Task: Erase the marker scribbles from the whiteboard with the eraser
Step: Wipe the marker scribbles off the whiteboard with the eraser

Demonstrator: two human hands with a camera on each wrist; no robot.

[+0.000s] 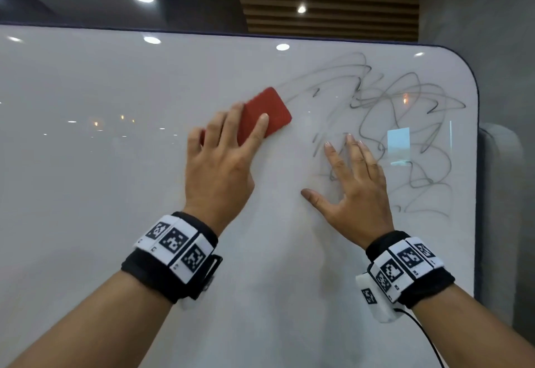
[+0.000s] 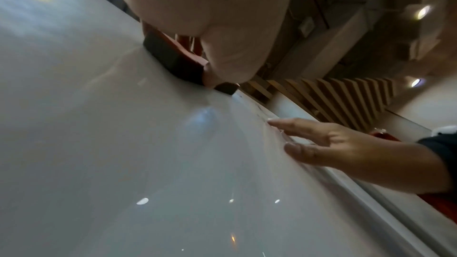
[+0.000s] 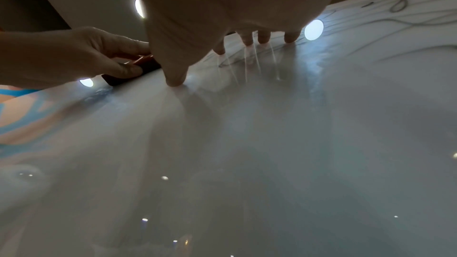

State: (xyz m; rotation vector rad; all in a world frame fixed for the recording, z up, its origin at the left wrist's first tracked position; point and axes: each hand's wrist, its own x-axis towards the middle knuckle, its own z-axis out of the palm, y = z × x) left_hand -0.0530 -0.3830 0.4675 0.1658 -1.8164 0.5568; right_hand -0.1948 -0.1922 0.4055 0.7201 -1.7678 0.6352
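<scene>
While the left hand (image 1: 215, 165) clamps a rounded red eraser (image 1: 265, 114) flat against the glossy whiteboard (image 1: 115, 179), grey looping scribbles (image 1: 405, 124) lie rightward. Right hand (image 1: 357, 194): fingers straight, splayed, pressing the board.

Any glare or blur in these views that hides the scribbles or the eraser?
Head view: ceiling-light glare on the whiteboard, scribbles readable, eraser slightly blurred. Left wrist view: soft, palm covers most of the eraser. Right wrist view: dim, backlit, with bright reflections.

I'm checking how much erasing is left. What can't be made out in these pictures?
- Scribbles under the right hand: head view, hand covers them.
- Eraser pad face: pressed against the whiteboard.
- Left hand fingertips: left wrist view, palm blocks them.
- Whiteboard's lower edge: cut off, every view.
</scene>
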